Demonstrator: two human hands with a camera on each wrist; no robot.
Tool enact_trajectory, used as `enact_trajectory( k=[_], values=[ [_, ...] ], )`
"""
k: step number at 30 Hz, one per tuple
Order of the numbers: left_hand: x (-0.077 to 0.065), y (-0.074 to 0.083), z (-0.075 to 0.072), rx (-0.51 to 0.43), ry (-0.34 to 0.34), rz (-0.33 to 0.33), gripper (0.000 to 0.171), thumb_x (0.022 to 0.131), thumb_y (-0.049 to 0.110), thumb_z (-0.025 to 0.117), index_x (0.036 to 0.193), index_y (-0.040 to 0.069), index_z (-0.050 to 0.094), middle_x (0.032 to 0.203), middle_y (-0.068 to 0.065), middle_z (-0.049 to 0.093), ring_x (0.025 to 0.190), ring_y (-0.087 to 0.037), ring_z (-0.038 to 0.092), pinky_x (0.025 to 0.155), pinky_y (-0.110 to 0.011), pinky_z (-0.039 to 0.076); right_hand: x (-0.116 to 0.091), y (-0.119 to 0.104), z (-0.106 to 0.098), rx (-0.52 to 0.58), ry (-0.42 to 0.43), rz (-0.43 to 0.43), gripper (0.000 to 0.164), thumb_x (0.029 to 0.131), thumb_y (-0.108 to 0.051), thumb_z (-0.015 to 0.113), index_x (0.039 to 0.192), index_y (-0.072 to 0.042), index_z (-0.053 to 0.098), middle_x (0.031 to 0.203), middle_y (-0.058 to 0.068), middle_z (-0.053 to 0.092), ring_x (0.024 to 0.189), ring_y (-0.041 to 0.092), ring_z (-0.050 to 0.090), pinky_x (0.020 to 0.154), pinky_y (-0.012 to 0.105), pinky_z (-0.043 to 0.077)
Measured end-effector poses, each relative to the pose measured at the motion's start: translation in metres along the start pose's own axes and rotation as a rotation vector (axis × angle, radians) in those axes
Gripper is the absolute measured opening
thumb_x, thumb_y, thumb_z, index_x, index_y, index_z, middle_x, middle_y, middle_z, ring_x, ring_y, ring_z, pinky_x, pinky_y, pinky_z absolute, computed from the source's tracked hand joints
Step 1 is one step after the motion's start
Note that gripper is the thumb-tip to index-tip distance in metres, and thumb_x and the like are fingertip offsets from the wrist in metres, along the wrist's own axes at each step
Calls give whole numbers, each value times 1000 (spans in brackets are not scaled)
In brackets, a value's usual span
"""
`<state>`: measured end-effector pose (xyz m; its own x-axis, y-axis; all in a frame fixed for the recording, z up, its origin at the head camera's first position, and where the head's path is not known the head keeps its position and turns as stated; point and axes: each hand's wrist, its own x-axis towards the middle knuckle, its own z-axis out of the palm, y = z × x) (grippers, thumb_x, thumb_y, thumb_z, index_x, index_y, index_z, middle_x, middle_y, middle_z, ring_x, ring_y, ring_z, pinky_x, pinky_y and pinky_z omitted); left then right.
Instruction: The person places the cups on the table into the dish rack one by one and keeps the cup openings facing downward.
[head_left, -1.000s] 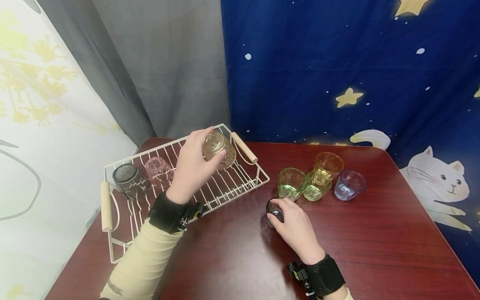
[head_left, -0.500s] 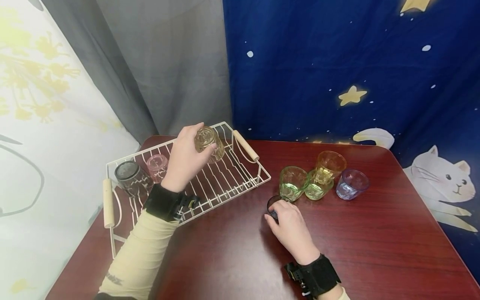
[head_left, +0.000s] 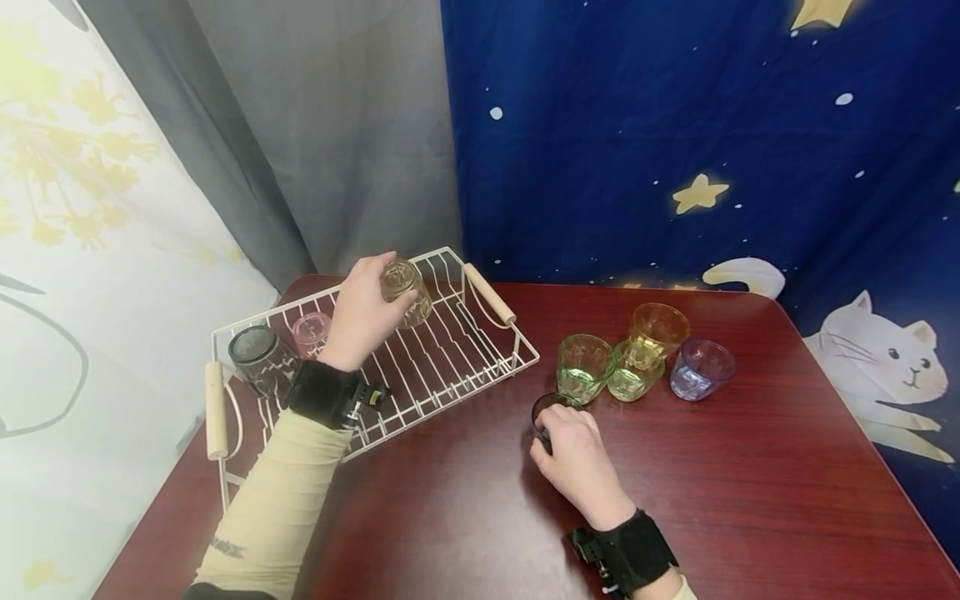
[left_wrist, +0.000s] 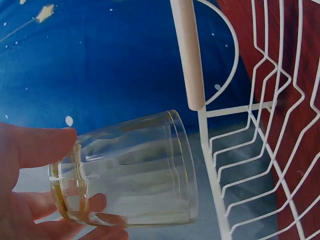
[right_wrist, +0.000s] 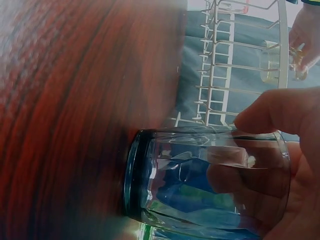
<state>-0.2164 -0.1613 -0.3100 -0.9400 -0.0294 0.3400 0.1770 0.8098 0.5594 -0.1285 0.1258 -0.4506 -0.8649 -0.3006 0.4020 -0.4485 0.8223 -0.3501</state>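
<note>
Fingers of left hand (head_left: pixel 366 312) curled round the base end of a pale yellow glass (head_left: pixel 399 277), thumb on one side, fingers on the other; glass base up and tilted, over the wire rack (left_wrist: pixel 213 175). Change: over the last second this hand has slid leftward, away from the rack's far-right wooden handle (head_left: pixel 489 294) and toward the pink glass (head_left: pixel 311 332). Rim now faces the wires; gap to the side rail in the left wrist view, contact with the wires below not certain. Judged: placing still under way, spot being chosen rather than settled. Right hand (head_left: pixel 576 454) grips the upper part of a dark glass (right_wrist: pixel 170 175), which stands upright, its thick base at the table (head_left: pixel 712 500). Grip has eased back slightly, more of the rim showing than a second ago; glass looks to have stayed put, so probably held ready while the left works. Left of the left hand: pink glass, partly behind the wrist, then a smoky glass (head_left: pixel 262 360), both apparently inverted on the rack. Just beyond the right hand: green glass (head_left: pixel 583 367); to its right, yellow-green glass (head_left: pixel 630 379), amber glass (head_left: pixel 662 329) farther back, bluish glass (head_left: pixel 703 371) outermost. Blue curtain (head_left: pixel 570 167) beyond both hands.
</note>
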Motion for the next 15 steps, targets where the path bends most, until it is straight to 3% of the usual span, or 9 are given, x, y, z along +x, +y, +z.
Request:
enact_trajectory(
  k=[7, 15],
  values=[
    [6, -15, 0, -58, -56, -56, 65, 88, 24, 67, 144, 2, 41, 143, -22, 48, 131, -38, 48, 111, -51, 39, -2, 1, -1, -5, 1, -27, 18, 69, -7, 73, 80, -12, 59, 81, -1, 60, 81, 21, 58, 82, 37, 42],
    [8, -27, 0, -26, -57, -136, 63, 88, 17, 65, 143, -1, 40, 141, -27, 46, 128, -42, 47, 111, -53, 39, -1, 2, -3, -44, 24, -87, 23, 70, -8, 76, 77, -15, 55, 77, -4, 56, 78, 17, 56, 77, 34, 41]
  ],
)
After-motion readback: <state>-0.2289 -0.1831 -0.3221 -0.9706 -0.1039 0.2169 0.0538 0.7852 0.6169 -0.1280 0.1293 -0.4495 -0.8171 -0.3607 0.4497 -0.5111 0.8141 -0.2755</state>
